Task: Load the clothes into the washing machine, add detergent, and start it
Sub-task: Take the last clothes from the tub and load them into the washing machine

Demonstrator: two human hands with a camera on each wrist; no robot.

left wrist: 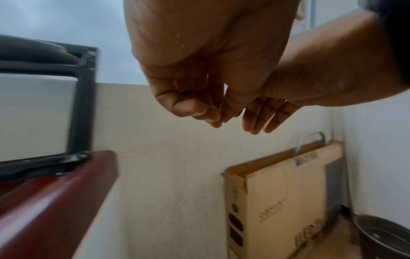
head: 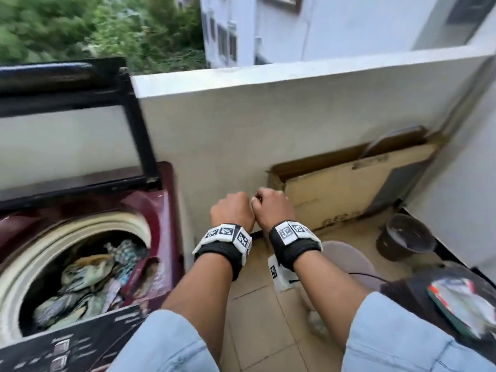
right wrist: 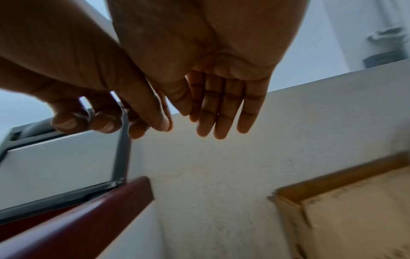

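Note:
The maroon top-loading washing machine (head: 166,200) stands at the left with its dark-framed lid (head: 134,114) raised. Crumpled clothes (head: 86,277) lie in the drum, and the control panel (head: 80,342) runs along the near edge. My two hands hang side by side to the right of the machine, above the floor. The left hand (head: 232,210) has loosely curled fingers (left wrist: 195,108) and holds nothing. The right hand (head: 272,208) is empty too, its fingers (right wrist: 221,113) straight and pointing down. A shiny red, white and green pouch (head: 461,304) lies on a dark surface at the lower right.
A flattened cardboard box (head: 349,189) leans against the white balcony wall (head: 268,116) just beyond my hands. A dark bucket (head: 405,237) sits on the tiled floor (head: 257,304) at the right. A grey round object (head: 346,259) lies below my right wrist.

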